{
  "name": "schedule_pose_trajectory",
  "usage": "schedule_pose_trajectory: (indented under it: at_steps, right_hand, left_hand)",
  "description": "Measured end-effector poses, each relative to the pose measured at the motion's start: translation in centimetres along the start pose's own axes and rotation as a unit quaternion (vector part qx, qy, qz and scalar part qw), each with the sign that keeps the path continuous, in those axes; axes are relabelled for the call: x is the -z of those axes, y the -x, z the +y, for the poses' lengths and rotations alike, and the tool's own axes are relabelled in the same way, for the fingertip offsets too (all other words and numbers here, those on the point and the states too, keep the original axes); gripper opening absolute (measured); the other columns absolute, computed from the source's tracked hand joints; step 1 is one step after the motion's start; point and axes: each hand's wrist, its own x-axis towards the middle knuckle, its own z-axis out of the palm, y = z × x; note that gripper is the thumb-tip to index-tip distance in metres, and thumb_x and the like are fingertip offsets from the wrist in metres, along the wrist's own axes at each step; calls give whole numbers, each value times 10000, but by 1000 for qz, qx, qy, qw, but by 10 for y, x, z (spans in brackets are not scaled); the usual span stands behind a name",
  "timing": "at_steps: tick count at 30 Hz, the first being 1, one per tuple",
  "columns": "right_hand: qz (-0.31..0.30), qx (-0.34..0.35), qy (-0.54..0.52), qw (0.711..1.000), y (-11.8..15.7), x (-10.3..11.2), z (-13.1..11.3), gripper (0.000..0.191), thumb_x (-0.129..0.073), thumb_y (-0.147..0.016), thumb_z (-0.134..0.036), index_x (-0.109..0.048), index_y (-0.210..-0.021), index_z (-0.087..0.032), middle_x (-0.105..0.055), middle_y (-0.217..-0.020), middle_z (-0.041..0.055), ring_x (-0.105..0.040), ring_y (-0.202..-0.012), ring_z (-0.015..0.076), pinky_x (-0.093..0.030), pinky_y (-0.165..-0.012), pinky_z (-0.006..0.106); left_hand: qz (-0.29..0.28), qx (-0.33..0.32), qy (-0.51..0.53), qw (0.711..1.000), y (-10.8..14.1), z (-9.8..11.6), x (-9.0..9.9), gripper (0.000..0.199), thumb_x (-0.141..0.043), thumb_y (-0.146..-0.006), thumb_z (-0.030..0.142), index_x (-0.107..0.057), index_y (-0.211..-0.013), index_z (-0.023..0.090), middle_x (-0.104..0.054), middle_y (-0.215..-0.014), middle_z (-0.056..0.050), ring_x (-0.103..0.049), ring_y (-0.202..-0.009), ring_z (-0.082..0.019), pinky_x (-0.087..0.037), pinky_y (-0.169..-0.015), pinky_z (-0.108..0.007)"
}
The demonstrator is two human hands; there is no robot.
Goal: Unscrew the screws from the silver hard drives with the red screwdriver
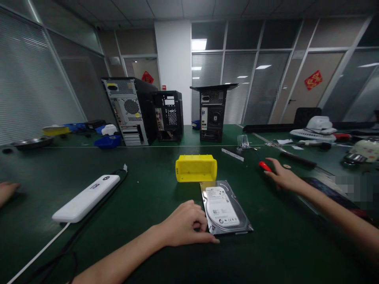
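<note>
A silver hard drive [227, 205] with a white label lies flat on the green table in front of me. My left hand [189, 223] is closed at its left edge, fingers curled and the thumb along the near corner. Farther right, my right hand [282, 177] has the red handle of a screwdriver [264, 166] between thumb and fingers. The screwdriver's thin shaft points away from me. Just behind the drive is a yellow plastic bin [196, 169], its opening facing me.
Three black computer cases [145, 110] stand at the back. A white power bank [87, 197] with cables lies left. Near the right hand are a metal strip [233, 154] and a clear plastic bag [243, 142]. Another person's hand [8, 192] shows at the left edge.
</note>
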Motion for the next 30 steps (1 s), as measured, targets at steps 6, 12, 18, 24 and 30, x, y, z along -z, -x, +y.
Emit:
schedule_pose_trajectory:
  at_steps: [6,12,18,24,30]
  right_hand:
    - [38,35,186,981,12,-17,13,526,-388,-900,-381,-373,-1356,-118,-638,-1102,235,-639,-959,392,-500,-713,484]
    - [41,46,284,957,17,-25,0,510,-371,-907,-309,-349,-1393,-153,-612,-1097,187,-659,-907,320,-503,-679,413]
    - [41,88,350,932,10,-22,-9,483,-479,-868,-259,-488,-1342,-166,-505,-1228,217,-561,-1090,357,-477,-784,434]
    - [45,145,378,913,-16,-26,-35,312,-464,-934,-314,-619,-1145,-144,-550,-1232,153,-507,-1160,310,-450,-899,467]
    - [38,155,398,904,-26,-39,-40,326,-559,-908,-308,-555,-1195,-153,-584,-1196,95,-606,-1017,216,-517,-848,428]
  left_hand:
    - [9,-9,4,1000,0,-2,-2,415,-687,-809,453,-527,-577,148,-429,-573,83,-457,-608,-84,-266,-661,-239]
    - [10,-6,-3,1000,-1,-2,-3,411,-683,-813,450,-531,-578,149,-420,-565,85,-469,-611,-87,-282,-690,-247]
    - [6,-3,0,1000,0,-2,-3,395,-684,-815,443,-537,-593,151,-426,-581,87,-474,-623,-87,-281,-702,-248]
    - [4,-4,-5,1000,-1,-2,-3,414,-673,-818,464,-532,-589,149,-425,-574,82,-470,-623,-89,-270,-667,-241]
    - [6,-9,-6,1000,-1,-2,-2,411,-675,-815,457,-537,-578,152,-427,-560,81,-468,-608,-91,-273,-654,-246]
